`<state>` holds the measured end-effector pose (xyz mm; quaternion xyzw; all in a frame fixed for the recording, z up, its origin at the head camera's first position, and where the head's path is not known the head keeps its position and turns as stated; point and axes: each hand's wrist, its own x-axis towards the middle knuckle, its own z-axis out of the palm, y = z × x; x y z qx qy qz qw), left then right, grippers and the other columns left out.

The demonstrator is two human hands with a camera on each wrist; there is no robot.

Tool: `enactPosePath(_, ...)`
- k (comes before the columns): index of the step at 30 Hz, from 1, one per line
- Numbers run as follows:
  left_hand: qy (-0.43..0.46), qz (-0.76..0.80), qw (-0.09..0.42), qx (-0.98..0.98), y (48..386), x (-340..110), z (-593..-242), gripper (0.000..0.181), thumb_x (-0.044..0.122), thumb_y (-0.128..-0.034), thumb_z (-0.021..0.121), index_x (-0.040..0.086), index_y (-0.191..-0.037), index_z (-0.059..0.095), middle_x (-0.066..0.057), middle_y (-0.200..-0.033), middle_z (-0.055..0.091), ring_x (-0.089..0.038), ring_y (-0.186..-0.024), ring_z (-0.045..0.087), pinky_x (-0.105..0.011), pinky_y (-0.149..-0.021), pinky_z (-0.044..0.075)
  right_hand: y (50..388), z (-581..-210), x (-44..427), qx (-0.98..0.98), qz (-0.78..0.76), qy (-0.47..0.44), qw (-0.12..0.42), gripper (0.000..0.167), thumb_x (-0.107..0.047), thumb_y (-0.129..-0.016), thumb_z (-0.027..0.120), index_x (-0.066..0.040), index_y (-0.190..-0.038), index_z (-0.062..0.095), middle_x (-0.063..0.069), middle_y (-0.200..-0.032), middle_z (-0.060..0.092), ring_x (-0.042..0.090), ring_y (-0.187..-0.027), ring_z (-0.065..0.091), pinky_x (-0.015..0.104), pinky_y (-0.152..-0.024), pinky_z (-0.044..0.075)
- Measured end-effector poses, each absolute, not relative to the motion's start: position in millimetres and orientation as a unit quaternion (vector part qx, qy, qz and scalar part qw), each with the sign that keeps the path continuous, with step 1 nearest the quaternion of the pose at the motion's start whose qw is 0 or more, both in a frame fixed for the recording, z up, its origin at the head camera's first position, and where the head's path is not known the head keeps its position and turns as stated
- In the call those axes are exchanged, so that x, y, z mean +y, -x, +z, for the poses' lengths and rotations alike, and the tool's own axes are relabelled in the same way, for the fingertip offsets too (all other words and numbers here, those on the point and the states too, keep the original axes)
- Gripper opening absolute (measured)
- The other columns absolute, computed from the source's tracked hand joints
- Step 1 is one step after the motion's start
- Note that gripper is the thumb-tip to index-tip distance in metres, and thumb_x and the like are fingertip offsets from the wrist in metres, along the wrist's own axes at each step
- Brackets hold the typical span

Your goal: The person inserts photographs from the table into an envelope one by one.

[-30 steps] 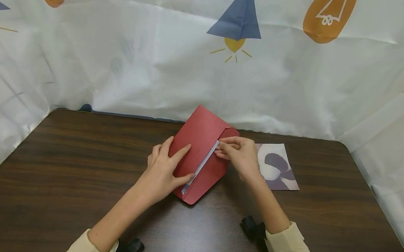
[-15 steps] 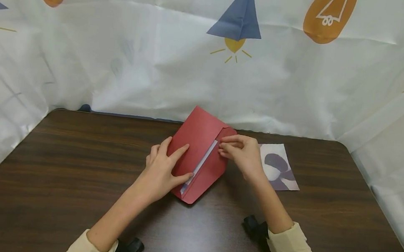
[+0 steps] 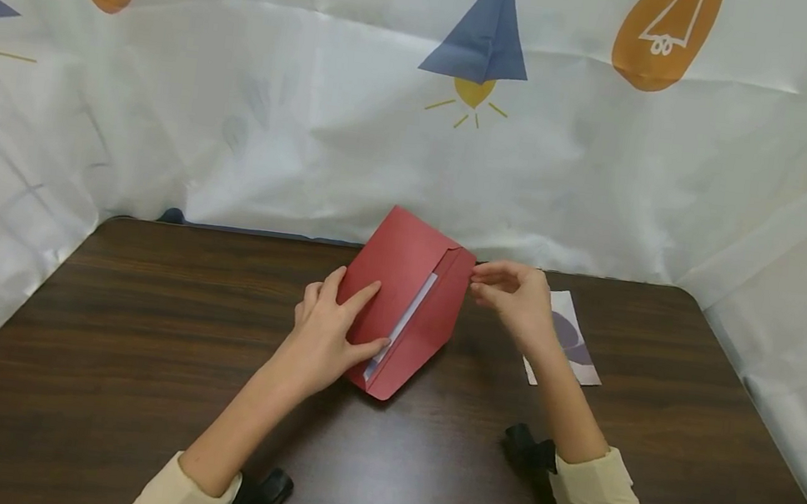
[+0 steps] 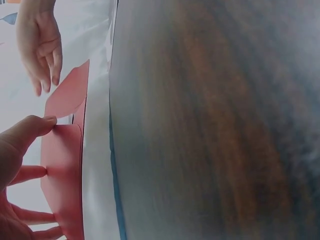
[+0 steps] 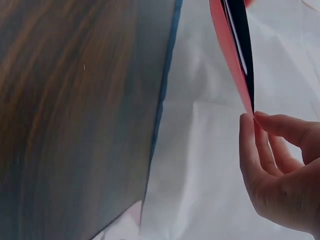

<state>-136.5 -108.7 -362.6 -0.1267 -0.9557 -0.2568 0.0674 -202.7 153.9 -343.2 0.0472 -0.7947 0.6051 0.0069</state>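
Over the dark wooden table (image 3: 99,332) I see the left hand (image 3: 324,335), fingers spread, gripping the red envelope (image 3: 398,260) at the far middle, while the right hand (image 3: 521,302) pinches the edge of its flap (image 3: 432,323). I have the envelope tilted up, a patterned card (image 3: 577,345) lying to its right, and pale paper (image 3: 409,312) showing inside its mouth.

A red envelope (image 3: 398,272) is slanting over the dark wooden table (image 3: 175,325), its pointed flap (image 3: 433,319) standing open while a pale insert (image 3: 412,310) is showing inside its mouth.
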Motion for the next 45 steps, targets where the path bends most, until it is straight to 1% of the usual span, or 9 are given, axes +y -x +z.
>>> enactPosePath(2, 0.129, -0.258, 0.067, -0.955, 137, -109, -362, 0.077, 0.029, -0.0859, 0.088, 0.008, -0.152, 0.056, -0.030, -0.159, 0.035, -0.051, -0.135, 0.039, -0.065, -0.101, 0.045, 204, -343, 158, -0.810, 0.584, -0.050, 0.012, 0.025, 0.005, -0.096, 0.071, 0.011, -0.119, 0.072, 0.027, -0.116, 0.073, 0.018, -0.093, 0.076, 0.029, -0.084, 0.062)
enactPosePath(7, 0.137, -0.262, 0.057, -0.954, 138, -110, -362, 0.077, 0.030, -0.0867, 0.087, 0.009, -0.153, 0.055, -0.030, -0.161, 0.034, -0.051, -0.137, 0.039, -0.065, -0.102, 0.044, 207, -342, 171, -0.841, 0.536, -0.065, 0.024, 0.027, -0.001, -0.099, 0.070, 0.007, -0.125, 0.071, 0.028, -0.124, 0.071, 0.037, -0.106, 0.073, 0.027, -0.084, 0.061)
enactPosePath(14, 0.143, -0.265, 0.043, -0.953, 141, -108, -362, 0.076, 0.031, -0.0884, 0.086, 0.010, -0.155, 0.054, -0.029, -0.162, 0.033, -0.049, -0.138, 0.038, -0.065, -0.104, 0.043, 213, -345, 190, -0.865, 0.492, -0.088, 0.046, 0.029, -0.006, -0.102, 0.067, 0.005, -0.130, 0.069, 0.025, -0.125, 0.071, 0.037, -0.105, 0.073, 0.019, -0.079, 0.056)
enactPosePath(23, 0.144, -0.279, 0.032, -0.949, 141, -103, -363, 0.076, 0.031, -0.0890, 0.085, 0.012, -0.155, 0.053, -0.029, -0.163, 0.032, -0.049, -0.141, 0.036, -0.066, -0.107, 0.042, 218, -347, 213, -0.872, 0.479, -0.085, 0.052, 0.032, -0.009, -0.105, 0.063, 0.004, -0.134, 0.065, 0.028, -0.129, 0.068, 0.047, -0.116, 0.069, 0.015, -0.081, 0.054)
enactPosePath(27, 0.144, -0.281, 0.029, -0.949, 140, -102, -363, 0.077, 0.033, -0.0886, 0.085, 0.013, -0.156, 0.053, -0.029, -0.163, 0.031, -0.048, -0.142, 0.035, -0.066, -0.108, 0.042, 219, -347, 220, -0.881, 0.465, -0.072, 0.051, 0.035, -0.013, -0.106, 0.064, 0.003, -0.137, 0.064, 0.027, -0.131, 0.068, 0.046, -0.121, 0.067, 0.034, -0.094, 0.055)
enactPosePath(30, 0.143, -0.280, 0.030, -0.949, 140, -103, -363, 0.078, 0.033, -0.0877, 0.086, 0.012, -0.156, 0.053, -0.029, -0.163, 0.031, -0.048, -0.143, 0.035, -0.066, -0.107, 0.043, 220, -348, 225, -0.887, 0.454, -0.067, 0.053, 0.036, -0.013, -0.106, 0.064, 0.003, -0.138, 0.063, 0.027, -0.133, 0.067, 0.047, -0.123, 0.066, 0.053, -0.102, 0.051)
enactPosePath(31, 0.143, -0.278, 0.030, -0.949, 139, -103, -363, 0.079, 0.034, -0.0874, 0.086, 0.012, -0.156, 0.053, -0.029, -0.164, 0.031, -0.048, -0.143, 0.035, -0.066, -0.107, 0.043, 220, -349, 227, -0.887, 0.454, -0.067, 0.051, 0.037, -0.014, -0.106, 0.064, 0.003, -0.138, 0.062, 0.027, -0.134, 0.066, 0.047, -0.124, 0.066, 0.055, -0.103, 0.050)
enactPosePath(39, 0.141, -0.278, 0.031, -0.950, 135, -108, -362, 0.078, 0.033, -0.0875, 0.086, 0.012, -0.155, 0.054, -0.029, -0.163, 0.032, -0.047, -0.142, 0.036, -0.065, -0.106, 0.045, 222, -352, 240, -0.894, 0.443, -0.054, 0.037, 0.042, -0.016, -0.107, 0.062, 0.004, -0.143, 0.058, 0.028, -0.142, 0.061, 0.050, -0.130, 0.061, 0.060, -0.104, 0.050)
enactPosePath(45, 0.143, -0.279, 0.032, -0.949, 133, -109, -360, 0.077, 0.033, -0.0885, 0.085, 0.012, -0.155, 0.053, -0.028, -0.164, 0.031, -0.047, -0.142, 0.035, -0.064, -0.106, 0.046, 223, -356, 250, -0.898, 0.438, -0.033, 0.015, 0.049, -0.022, -0.108, 0.061, 0.003, -0.149, 0.052, 0.030, -0.151, 0.053, 0.053, -0.137, 0.052, 0.066, -0.109, 0.044)
